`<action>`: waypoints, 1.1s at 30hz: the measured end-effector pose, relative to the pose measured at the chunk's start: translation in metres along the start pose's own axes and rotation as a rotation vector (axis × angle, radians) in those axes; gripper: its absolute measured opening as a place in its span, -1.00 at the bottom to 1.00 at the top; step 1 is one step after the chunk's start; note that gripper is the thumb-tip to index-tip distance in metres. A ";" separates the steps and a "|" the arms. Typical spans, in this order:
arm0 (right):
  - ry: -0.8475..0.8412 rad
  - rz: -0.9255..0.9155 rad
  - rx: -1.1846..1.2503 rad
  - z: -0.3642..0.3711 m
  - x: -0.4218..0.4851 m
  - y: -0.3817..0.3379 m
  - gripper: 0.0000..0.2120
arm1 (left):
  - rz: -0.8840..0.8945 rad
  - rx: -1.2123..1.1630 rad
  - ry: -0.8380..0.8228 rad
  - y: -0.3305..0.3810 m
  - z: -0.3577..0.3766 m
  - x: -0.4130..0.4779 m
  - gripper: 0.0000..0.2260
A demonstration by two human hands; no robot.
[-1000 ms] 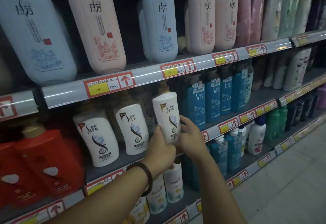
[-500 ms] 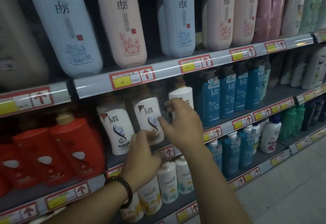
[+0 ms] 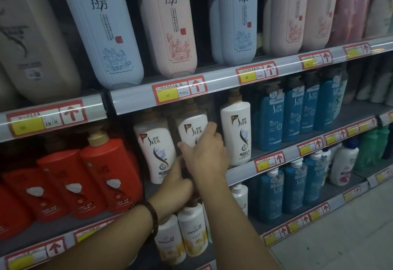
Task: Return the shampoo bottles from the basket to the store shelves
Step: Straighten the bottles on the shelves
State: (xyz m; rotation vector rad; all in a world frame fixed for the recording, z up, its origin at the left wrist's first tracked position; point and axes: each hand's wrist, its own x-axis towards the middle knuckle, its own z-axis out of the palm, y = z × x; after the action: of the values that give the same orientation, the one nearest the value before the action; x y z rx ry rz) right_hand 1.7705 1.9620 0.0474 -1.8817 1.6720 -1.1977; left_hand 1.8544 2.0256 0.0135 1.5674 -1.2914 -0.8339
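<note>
Three white SLEK shampoo bottles with gold pumps stand on the middle shelf point(image 3: 274, 159). My right hand point(image 3: 205, 154) wraps the middle white bottle point(image 3: 192, 130) from the front. My left hand point(image 3: 177, 181), with a bead bracelet on the wrist, reaches under the right hand to that bottle's base, partly hidden. The left white bottle point(image 3: 156, 150) and the right white bottle point(image 3: 236, 129) stand free on either side. No basket is in view.
Red bottles point(image 3: 106, 176) stand left of the white ones, blue SLEK bottles point(image 3: 272, 120) to the right. Tall pale blue and pink bottles point(image 3: 168, 25) fill the top shelf. Pantene bottles point(image 3: 192, 235) sit on the shelf below. Grey floor point(image 3: 340, 240) at lower right.
The white bottle held in both hands a second ago now stands on the shelf at the right. Both hands have shifted left onto the middle white bottle. The camera has panned left.
</note>
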 end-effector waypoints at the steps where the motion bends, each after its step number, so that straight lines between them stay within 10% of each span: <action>1: 0.005 0.008 -0.003 0.001 0.000 -0.001 -0.24 | -0.002 0.001 -0.021 -0.001 -0.001 -0.001 -0.35; 33: 0.035 0.078 0.013 -0.033 -0.010 0.018 -0.31 | 0.253 0.038 -0.033 0.014 0.038 -0.004 -0.61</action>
State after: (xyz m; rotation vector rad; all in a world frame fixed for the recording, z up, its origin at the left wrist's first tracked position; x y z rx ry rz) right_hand 1.7343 1.9760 0.0499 -1.7807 1.7348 -1.2137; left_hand 1.8145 2.0210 0.0127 1.3873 -1.5005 -0.6807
